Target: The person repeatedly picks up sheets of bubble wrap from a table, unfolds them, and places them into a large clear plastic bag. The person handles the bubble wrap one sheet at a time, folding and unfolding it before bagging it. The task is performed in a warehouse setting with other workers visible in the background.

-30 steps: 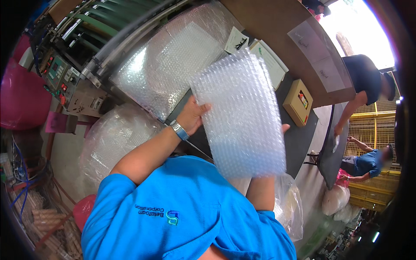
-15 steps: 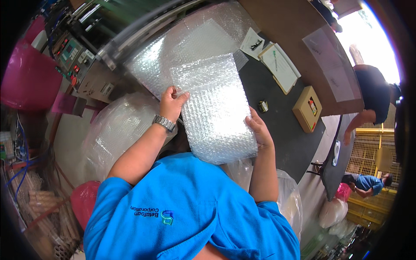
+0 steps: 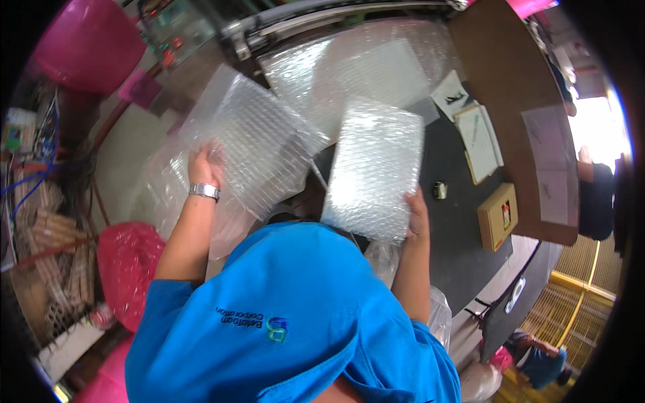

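Note:
My left hand (image 3: 206, 165), with a metal watch at its wrist, is out to the left, closed on the edge of a clear bubble wrap sheet (image 3: 259, 138). That sheet hangs tilted, and its fingertips are slightly blurred. On the right, my right hand (image 3: 418, 215) grips the side edge of a thicker, shiny bubble wrap piece (image 3: 373, 171). It may be several layers; I cannot tell. The two pieces are apart at the bottom, close together near the top.
More bubble wrap (image 3: 383, 70) lies across the far side of the dark table (image 3: 457, 221). A clipboard (image 3: 478, 142), a small dark roll (image 3: 440, 190) and a cardboard box (image 3: 497, 216) sit to the right. A pink bag (image 3: 131, 272) stands at the left. Another person (image 3: 541, 363) is at lower right.
Both hands held one bubble wrap piece before. My left hand has swung left with a separate sheet, while my right hand keeps the shiny piece. The whole view has turned somewhat.

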Demonstrator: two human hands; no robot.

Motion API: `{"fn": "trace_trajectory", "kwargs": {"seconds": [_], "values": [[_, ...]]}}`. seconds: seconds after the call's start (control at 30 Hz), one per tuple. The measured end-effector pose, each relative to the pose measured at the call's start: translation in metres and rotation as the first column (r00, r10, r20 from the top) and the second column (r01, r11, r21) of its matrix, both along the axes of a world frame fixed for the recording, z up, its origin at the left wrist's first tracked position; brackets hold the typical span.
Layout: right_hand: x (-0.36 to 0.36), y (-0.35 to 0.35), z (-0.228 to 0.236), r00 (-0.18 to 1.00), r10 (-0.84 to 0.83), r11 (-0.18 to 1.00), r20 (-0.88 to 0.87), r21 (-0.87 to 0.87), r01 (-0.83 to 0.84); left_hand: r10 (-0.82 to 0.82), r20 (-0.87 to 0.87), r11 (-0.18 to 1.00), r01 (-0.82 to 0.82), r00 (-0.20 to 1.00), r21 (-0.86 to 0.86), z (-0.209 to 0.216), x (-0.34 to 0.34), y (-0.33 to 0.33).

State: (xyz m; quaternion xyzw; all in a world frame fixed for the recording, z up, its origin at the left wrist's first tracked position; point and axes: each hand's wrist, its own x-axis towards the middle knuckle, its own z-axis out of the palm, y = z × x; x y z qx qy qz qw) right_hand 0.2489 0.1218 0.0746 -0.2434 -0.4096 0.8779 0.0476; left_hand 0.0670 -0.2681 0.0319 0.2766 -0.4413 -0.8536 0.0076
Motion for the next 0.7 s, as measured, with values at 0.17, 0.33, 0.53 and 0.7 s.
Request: {"fn": "trace_trajectory", "kwargs": {"seconds": [0.17,0.33,0.53,0.7], "values": [[0.012,0.015,-0.009,0.996,-0.088,0.995,0.009,0.053,0.087,0.503,0.375,0.864,-0.450,0.779,-0.225,-0.099,0.047,-0.123],[0.013,0.014,-0.012,0.993,-0.117,0.991,0.024,0.074,0.115,0.714,0.404,0.697,-0.637,0.572,-0.331,-0.144,0.067,-0.139],[0.002,0.001,-0.004,0.994,-0.099,0.993,-0.042,0.062,0.101,0.142,0.794,0.915,0.227,0.590,-0.333,-0.153,0.069,-0.086],[0.002,-0.009,-0.002,0.994,-0.101,0.995,-0.042,0.014,0.102,-0.565,0.815,-0.421,0.895,-0.128,-0.151,-0.150,0.108,-0.029]]}}
